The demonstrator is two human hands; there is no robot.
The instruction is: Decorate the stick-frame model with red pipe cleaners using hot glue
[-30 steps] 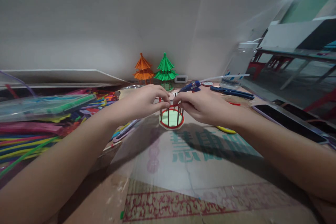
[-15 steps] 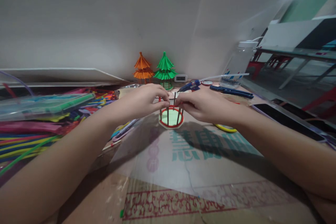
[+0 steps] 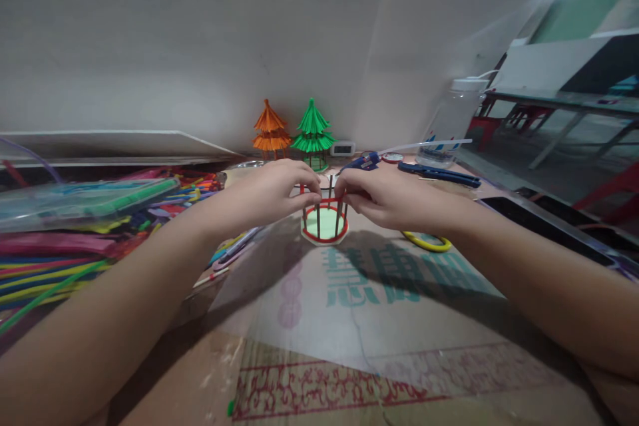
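Near the middle of the table stands a small round frame with a pale green base (image 3: 327, 223), a red fuzzy rim and several thin dark posts (image 3: 318, 221). A red pipe cleaner (image 3: 329, 200) spans the posts partway up, between my two hands. My left hand (image 3: 284, 188) pinches at its left end, thumb and fingertips beside a front post. On the other side, my right hand (image 3: 382, 196) has its fingers curled at the strip's right end, near the right posts. Fingertips partly hide both ends of the strip.
Behind stand an orange pagoda-like model (image 3: 271, 126) and a green one (image 3: 313, 130). A blue glue gun (image 3: 364, 161), a dark blue tool (image 3: 439, 174), a clear bottle (image 3: 452, 120) and a yellow ring-shaped handle (image 3: 429, 244) lie right. Colourful pipe cleaners (image 3: 44, 273) and a plastic box (image 3: 90, 203) fill the left.
My right hand's fingers have shifted slightly right along the red strip, baring more of it. My left hand stays at nearly the same place, and the frame remains standing.
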